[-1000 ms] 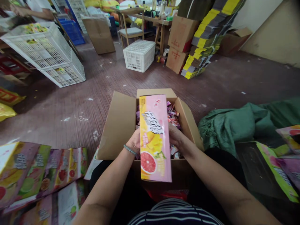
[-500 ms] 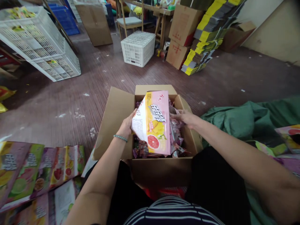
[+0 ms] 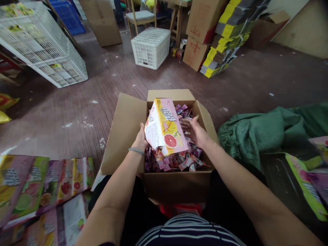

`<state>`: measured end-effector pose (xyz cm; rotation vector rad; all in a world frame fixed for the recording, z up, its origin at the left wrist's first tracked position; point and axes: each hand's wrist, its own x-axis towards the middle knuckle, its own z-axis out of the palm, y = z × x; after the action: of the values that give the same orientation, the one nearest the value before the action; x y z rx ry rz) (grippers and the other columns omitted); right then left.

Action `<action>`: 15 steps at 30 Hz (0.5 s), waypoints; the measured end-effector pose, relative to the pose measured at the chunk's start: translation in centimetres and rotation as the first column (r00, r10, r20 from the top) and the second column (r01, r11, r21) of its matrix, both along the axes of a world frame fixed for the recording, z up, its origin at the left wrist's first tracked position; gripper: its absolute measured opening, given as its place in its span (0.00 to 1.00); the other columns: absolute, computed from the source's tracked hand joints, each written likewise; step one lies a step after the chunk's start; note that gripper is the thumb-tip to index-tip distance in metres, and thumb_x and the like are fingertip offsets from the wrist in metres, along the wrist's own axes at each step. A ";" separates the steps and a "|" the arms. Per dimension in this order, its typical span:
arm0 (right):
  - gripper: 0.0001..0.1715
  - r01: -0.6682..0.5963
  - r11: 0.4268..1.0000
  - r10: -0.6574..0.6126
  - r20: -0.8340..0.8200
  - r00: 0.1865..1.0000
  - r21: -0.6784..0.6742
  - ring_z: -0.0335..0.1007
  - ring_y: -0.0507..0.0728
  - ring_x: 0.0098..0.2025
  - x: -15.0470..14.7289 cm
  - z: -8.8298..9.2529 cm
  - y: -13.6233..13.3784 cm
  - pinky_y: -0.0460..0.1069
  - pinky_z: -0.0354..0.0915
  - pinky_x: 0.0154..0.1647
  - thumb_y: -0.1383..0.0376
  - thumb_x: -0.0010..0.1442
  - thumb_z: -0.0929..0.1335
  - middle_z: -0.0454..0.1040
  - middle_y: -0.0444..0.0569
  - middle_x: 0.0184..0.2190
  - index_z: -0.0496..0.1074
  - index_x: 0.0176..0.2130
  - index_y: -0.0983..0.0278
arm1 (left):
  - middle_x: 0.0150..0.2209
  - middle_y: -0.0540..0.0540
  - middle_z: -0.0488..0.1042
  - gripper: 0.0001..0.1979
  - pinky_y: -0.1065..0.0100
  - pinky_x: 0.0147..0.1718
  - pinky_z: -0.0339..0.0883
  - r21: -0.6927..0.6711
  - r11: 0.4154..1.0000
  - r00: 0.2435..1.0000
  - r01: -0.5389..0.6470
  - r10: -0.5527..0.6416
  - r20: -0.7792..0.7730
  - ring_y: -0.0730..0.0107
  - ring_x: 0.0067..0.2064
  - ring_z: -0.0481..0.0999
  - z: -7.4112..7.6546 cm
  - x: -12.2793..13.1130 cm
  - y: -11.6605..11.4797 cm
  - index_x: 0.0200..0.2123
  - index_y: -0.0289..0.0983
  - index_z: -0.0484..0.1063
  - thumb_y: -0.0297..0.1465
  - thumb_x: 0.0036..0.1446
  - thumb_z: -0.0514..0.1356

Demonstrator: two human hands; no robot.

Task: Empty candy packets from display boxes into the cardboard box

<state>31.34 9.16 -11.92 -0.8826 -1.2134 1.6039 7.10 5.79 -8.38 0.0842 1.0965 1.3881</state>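
Observation:
An open cardboard box (image 3: 176,186) stands between my knees, filled with small pink and purple wrapped packets (image 3: 193,159). Over the packets, my left hand (image 3: 141,138) grips a pink, yellow and white printed carton (image 3: 170,128) by its left side. The carton is tilted, with a grapefruit picture on its top face; its lower end looks open. To the right of the carton is my right hand (image 3: 196,131), fingers apart, holding nothing visible. Its fingertips are close to the carton's right edge; I cannot tell whether they touch it.
Flattened printed cartons (image 3: 38,191) lie at the left, more printed packaging (image 3: 304,184) at the right. Green cloth (image 3: 256,133) is heaped on the right. Ahead stand a white crate (image 3: 151,48), stacked cardboard boxes (image 3: 196,51) and yellow-grey bundles (image 3: 225,41). White crates (image 3: 61,65) are stacked at the left.
The carton has tipped and shifted slightly left in my left hand. My right hand has moved from the carton's side and opened its fingers. More packets show below the carton.

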 end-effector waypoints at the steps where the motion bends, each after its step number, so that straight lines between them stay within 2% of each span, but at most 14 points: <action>1: 0.51 -0.020 0.999 0.021 -0.016 1.000 0.026 0.75 0.70 0.55 0.2 -0.4 -1.4 0.62 0.75 0.50 0.24 0.57 0.66 0.77 0.59 0.53 0.73 0.57 0.59 | 0.30 0.40 0.83 0.34 0.54 0.56 0.75 -0.018 0.999 0.999 -0.039 0.039 0.001 0.53 0.41 0.86 0.2 0.2 -0.1 0.65 0.30 0.70 0.49 0.74 0.44; 3: 0.63 0.008 0.992 -0.003 -0.039 0.999 0.124 0.72 0.72 0.59 0.2 -1.1 -4.4 0.64 0.73 0.57 0.25 0.48 0.74 0.73 0.61 0.58 0.62 0.67 0.59 | 0.32 0.40 0.83 0.36 0.54 0.56 0.75 0.005 0.997 0.997 -0.077 0.077 0.022 0.52 0.42 0.86 0.3 0.7 -0.2 0.64 0.32 0.70 0.52 0.74 0.41; 5: 0.76 0.108 0.967 -0.103 -0.035 0.994 0.230 0.67 0.72 0.64 -0.5 -1.3 -7.3 0.65 0.68 0.64 0.32 0.45 0.80 0.65 0.64 0.64 0.45 0.74 0.58 | 0.35 0.40 0.84 0.36 0.52 0.54 0.76 0.049 0.993 0.993 -0.108 0.106 0.044 0.51 0.43 0.86 0.3 1.4 -0.4 0.63 0.35 0.71 0.54 0.73 0.40; 6: 0.79 0.172 0.947 -0.176 -0.010 0.984 0.271 0.65 0.72 0.66 -0.9 -1.1 -8.5 0.66 0.66 0.66 0.34 0.47 0.80 0.61 0.66 0.66 0.39 0.75 0.59 | 0.37 0.40 0.84 0.36 0.53 0.53 0.77 0.069 0.990 0.991 -0.125 0.122 0.049 0.51 0.44 0.86 0.3 1.7 -0.5 0.62 0.36 0.72 0.55 0.72 0.40; 8: 0.78 0.288 0.884 -0.328 0.051 0.943 0.368 0.59 0.73 0.69 -1.6 -0.1 -10.2 0.68 0.63 0.68 0.36 0.52 0.78 0.56 0.68 0.68 0.31 0.75 0.58 | 0.38 0.40 0.85 0.35 0.54 0.52 0.77 0.108 0.982 0.987 -0.156 0.152 0.051 0.52 0.44 0.86 0.3 2.4 -0.8 0.61 0.37 0.73 0.55 0.72 0.41; 10: 0.77 0.358 0.801 -0.450 0.090 0.888 0.479 0.56 0.73 0.71 -1.8 1.0 -10.8 0.70 0.60 0.70 0.38 0.54 0.78 0.54 0.68 0.68 0.30 0.75 0.58 | 0.38 0.40 0.85 0.36 0.56 0.50 0.77 0.154 0.973 0.985 -0.169 0.164 0.049 0.53 0.44 0.85 0.7 3.2 -1.2 0.60 0.37 0.75 0.56 0.72 0.41; 12: 0.77 0.390 0.750 -0.528 0.129 0.839 0.534 0.54 0.75 0.71 -1.8 1.5 -10.7 0.70 0.56 0.72 0.41 0.52 0.80 0.50 0.69 0.70 0.34 0.75 0.60 | 0.40 0.38 0.85 0.40 0.56 0.49 0.77 0.198 0.969 0.989 -0.149 0.141 0.052 0.52 0.45 0.85 1.1 4.0 -1.6 0.58 0.35 0.76 0.58 0.71 0.39; 13: 0.76 0.405 0.748 -0.556 0.164 0.815 0.526 0.53 0.76 0.71 -1.7 1.4 -10.4 0.71 0.55 0.72 0.42 0.50 0.81 0.49 0.69 0.70 0.38 0.75 0.61 | 0.41 0.37 0.85 0.41 0.55 0.48 0.77 0.211 0.969 0.991 -0.130 0.121 0.054 0.51 0.45 0.84 1.4 4.3 -1.8 0.58 0.35 0.76 0.59 0.70 0.38; 15: 0.73 0.411 0.795 -0.552 0.252 0.795 0.446 0.53 0.77 0.70 -1.3 0.7 -9.7 0.71 0.53 0.72 0.43 0.44 0.83 0.52 0.69 0.69 0.50 0.73 0.63 | 0.42 0.36 0.85 0.43 0.53 0.49 0.77 0.218 0.973 0.996 -0.080 0.068 0.060 0.49 0.47 0.84 1.6 4.6 -2.1 0.58 0.35 0.77 0.60 0.70 0.36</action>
<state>30.01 -0.52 -11.25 -1.1676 -1.3444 0.7664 11.74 3.65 -6.73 0.1681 0.9079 1.5674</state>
